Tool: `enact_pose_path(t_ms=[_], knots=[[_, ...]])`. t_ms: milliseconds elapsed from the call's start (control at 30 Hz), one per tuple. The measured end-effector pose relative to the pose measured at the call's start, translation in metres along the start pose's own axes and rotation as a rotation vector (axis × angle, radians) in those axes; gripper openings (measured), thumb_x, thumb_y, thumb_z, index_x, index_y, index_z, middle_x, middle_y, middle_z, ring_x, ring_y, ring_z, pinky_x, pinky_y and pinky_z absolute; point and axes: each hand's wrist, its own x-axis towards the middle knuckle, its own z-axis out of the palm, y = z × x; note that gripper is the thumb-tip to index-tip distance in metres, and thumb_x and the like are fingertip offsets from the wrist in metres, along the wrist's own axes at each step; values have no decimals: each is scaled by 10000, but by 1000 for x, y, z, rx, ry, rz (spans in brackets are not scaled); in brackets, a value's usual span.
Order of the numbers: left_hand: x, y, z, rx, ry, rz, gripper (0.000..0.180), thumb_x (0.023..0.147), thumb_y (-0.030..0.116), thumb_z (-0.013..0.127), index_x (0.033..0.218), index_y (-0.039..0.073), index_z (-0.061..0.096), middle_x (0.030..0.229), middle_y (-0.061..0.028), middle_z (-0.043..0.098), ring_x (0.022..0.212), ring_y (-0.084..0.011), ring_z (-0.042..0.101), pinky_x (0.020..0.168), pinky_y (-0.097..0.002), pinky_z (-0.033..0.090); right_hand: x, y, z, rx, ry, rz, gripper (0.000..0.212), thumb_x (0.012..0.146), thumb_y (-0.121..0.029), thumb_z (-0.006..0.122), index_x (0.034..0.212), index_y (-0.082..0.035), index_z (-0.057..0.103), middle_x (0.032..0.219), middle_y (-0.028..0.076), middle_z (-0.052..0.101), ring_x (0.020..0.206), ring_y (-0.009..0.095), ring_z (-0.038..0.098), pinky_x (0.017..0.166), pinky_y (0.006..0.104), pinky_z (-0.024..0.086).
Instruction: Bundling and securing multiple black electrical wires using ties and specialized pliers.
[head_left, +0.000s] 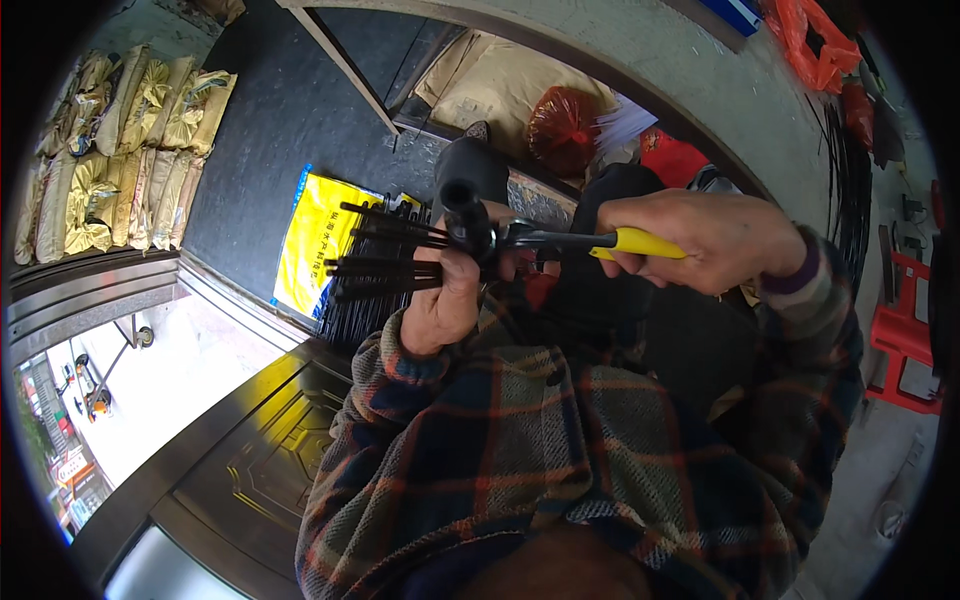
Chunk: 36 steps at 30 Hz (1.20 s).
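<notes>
My left hand [446, 305] is closed around a bundle of thin black rods [388, 280], whose ends fan out to the left. A thicker black tube [461, 197] with an open end rises beside its fingers. My right hand [715, 240] grips a hand tool like pliers, with a yellow handle [645, 242]. The tool's dark metal head reaches left to the black pieces at my left hand. Exactly what its jaws touch is hidden by the fingers and the tube.
A yellow printed sack [320, 235] lies left of my hands, with more black rods [358, 318] beside it. Stacked tied sacks [125, 150] stand far left. A table frame [345, 65] crosses ahead, over a red bag [562, 125]. A red plastic stool [905, 330] is at right.
</notes>
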Motion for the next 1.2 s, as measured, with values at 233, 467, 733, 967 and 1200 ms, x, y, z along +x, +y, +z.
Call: enact_pose_path(t_ms=[233,467,733,967,1200], knots=[[26,-24,-3,92,275,113,696,936,558,260,1164,-61,481,738,-104,579,710,-165,559,685,-288,459,-6,60,-8,-465,640,-2,220,803,-122,618,966,-45,491,947,136,548,829,337,562,700,407,449],[40,-16,12,-67,208,409,249,780,105,644,960,0,507,877,-119,619,774,-171,583,725,-316,474,-12,92,-70,-1279,1181,133,382,761,-237,668,1046,-24,530,1058,147,558,983,335,558,786,427,464],[80,7,-51,-1049,445,384,358,900,431,526,927,75,493,740,-12,483,653,-125,488,720,-291,454,72,108,101,753,812,-712,874,726,-477,698,1381,-52,305,1382,143,389,1285,270,373,1078,382,284],[57,-69,30,-114,-299,-665,668,882,531,492,1292,12,392,1148,-177,565,1054,-286,567,886,-383,461,31,99,38,536,1193,-1226,290,843,-252,640,981,-4,579,819,109,614,729,215,601,693,326,457],[31,-10,16,49,150,151,552,660,190,792,1109,-33,561,1081,-131,569,967,-212,559,859,-294,432,122,130,97,216,1062,-412,192,755,-96,730,843,-2,589,683,80,575,609,102,539,565,259,429]])
